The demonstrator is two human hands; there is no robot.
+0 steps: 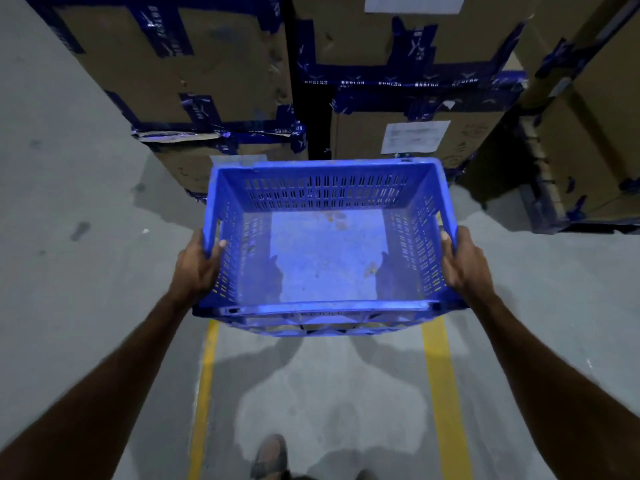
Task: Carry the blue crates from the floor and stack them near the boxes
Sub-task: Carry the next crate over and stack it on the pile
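Observation:
An empty blue crate (327,261) with slotted walls hangs in the air in front of me, above the grey floor. My left hand (197,268) grips its left rim, thumb hooked inside. My right hand (462,263) grips the right rim the same way. The crate's far edge is close to the stacked cardboard boxes (214,71). A second crate edge seems to show just under the near rim, but I cannot tell for sure.
Tall cardboard boxes (419,133) bound with blue tape fill the back, with more boxes at the right (588,150). Two yellow floor lines (441,393) run toward me under the crate. My shoe (270,455) shows at the bottom. Grey floor stretches to the left.

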